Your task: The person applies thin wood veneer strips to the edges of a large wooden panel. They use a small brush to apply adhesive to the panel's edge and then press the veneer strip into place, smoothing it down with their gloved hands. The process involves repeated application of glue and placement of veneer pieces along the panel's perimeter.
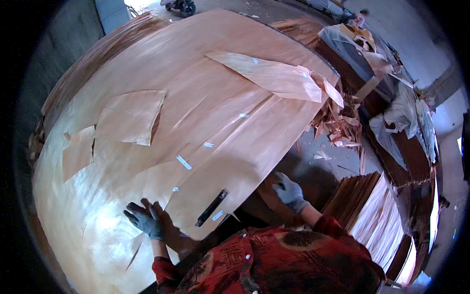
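Note:
A large sheet of pale brown wood veneer (205, 122) lies on top of a stack in front of me. My left hand (147, 220), in a grey glove, rests near its close edge with the fingers spread and nothing in them. My right hand (290, 192), gloved too, hangs just past the sheet's right edge, fingers apart and empty. Between the hands lies a long black bar-shaped tool (211, 208). Short strips of whitish tape, such as the tape strip (183, 162), stick along a seam in the veneer.
Loose veneer pieces lie on the sheet: a squarish piece (131, 117) at left and a long pointed piece (274, 78) at the far right. A heap of scraps (342, 122) is beyond the right edge. More veneer stacks (377, 206) stand at right. A scooter (181, 7) is far back.

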A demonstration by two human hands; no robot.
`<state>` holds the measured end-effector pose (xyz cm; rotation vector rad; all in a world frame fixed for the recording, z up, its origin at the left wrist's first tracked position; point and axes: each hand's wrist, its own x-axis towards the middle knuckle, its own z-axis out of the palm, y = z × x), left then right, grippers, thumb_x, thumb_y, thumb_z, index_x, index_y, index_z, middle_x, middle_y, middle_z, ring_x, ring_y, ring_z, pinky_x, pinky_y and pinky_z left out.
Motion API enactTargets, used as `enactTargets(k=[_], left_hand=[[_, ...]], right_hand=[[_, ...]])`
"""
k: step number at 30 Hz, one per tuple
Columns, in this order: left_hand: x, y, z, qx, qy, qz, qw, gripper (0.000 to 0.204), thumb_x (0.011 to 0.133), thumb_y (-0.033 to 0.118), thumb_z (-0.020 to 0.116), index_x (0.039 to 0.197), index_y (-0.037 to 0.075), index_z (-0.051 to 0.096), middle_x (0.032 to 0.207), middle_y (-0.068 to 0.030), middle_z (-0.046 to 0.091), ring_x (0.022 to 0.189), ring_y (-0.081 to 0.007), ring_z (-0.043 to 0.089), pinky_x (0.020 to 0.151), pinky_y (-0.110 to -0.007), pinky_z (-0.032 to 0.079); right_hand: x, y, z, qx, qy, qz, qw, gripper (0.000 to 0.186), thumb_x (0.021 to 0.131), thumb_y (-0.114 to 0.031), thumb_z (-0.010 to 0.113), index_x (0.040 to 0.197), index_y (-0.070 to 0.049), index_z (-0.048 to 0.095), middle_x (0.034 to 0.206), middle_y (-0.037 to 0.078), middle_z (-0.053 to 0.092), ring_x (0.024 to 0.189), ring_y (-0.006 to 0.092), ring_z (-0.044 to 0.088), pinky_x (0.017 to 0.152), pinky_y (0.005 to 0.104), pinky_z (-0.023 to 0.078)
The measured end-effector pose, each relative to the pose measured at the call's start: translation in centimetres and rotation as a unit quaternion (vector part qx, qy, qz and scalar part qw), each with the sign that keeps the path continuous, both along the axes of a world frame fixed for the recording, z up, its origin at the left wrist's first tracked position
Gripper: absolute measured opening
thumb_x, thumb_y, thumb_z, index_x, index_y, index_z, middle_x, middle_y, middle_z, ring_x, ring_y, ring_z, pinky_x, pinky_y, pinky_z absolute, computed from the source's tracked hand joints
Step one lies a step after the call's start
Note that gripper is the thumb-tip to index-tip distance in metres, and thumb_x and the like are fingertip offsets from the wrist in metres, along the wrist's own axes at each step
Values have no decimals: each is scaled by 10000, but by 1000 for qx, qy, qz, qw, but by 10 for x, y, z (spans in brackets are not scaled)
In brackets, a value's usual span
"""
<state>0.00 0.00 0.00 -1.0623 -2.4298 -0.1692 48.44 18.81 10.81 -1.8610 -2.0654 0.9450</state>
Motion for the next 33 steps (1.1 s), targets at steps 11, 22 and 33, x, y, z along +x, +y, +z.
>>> enactTargets(k=[11,22,33], left_hand=[[-25,209,79,55,-247,170,952,1035,769,678,475,1416,-56,138,1468,-244,195,1363,-452,90,1121,-433,90],[26,321,71,67,-126,235,962,671,839,590,431,1252,64,476,1090,-210,569,1021,-371,511,835,-483,384],[-67,249,23,-66,-29,190,979,662,882,521,415,1383,92,364,1368,-70,452,1240,-276,400,967,-425,352]], right_hand=[[184,88,-80,99,73,-76,990,663,793,-10,581,1402,-67,325,1339,138,479,1143,202,524,961,327,411],[147,428,-1,328,-57,58,941,911,649,-271,780,1389,-81,283,1260,150,505,1047,304,564,840,376,482],[184,410,20,254,-146,-77,953,418,767,-407,641,1004,-63,624,850,185,646,812,360,626,695,420,492]])
